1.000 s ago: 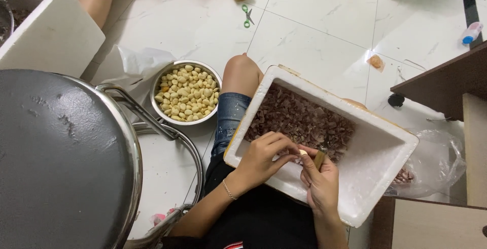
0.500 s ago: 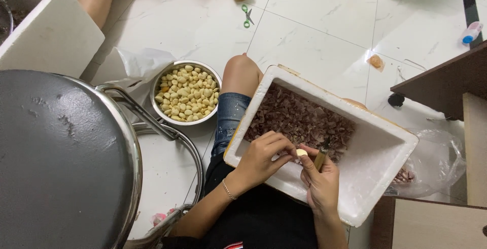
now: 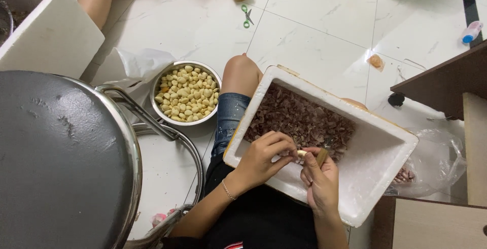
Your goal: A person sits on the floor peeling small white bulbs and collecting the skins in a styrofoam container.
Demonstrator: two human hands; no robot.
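Fingers of the left hand pinch a small pale clove, smooth and cream-coloured, over the near part of a white foam box. The right hand meets it there, fingers curled round a short brown-handled knife beside the clove. Brownish skins fill the box's far left half; its right half is bare. The box rests on the lap, rim close to both wrists. A metal bowl of peeled cloves sits on the floor to the left.
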